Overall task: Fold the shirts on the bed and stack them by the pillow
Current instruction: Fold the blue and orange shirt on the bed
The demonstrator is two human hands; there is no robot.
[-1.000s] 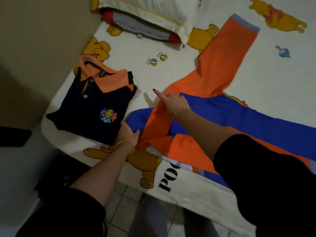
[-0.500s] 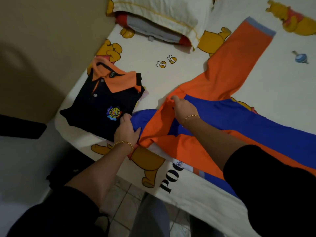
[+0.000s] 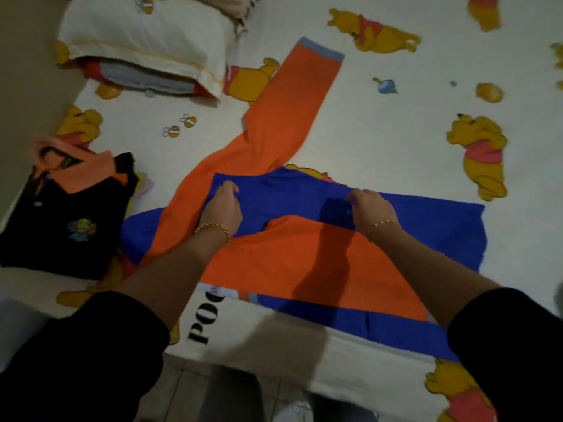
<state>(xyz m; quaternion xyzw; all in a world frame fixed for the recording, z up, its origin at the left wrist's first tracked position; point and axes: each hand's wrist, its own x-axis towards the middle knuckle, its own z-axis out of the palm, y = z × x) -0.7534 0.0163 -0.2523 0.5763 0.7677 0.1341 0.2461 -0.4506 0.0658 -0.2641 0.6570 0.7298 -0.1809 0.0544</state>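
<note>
Left hand (image 3: 222, 208), right hand (image 3: 371, 208) pinch crosswise shirt (image 3: 304, 263), sleeve (image 3: 289, 102) pointing away.

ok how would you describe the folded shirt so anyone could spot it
Start at the bear-print bed and find the white pillow at its far left corner. Nearer, at the left edge, lies the folded shirt. It is black with an orange collar and colourful badge, unlike the orange and blue shirt spread out mid-bed.
</note>
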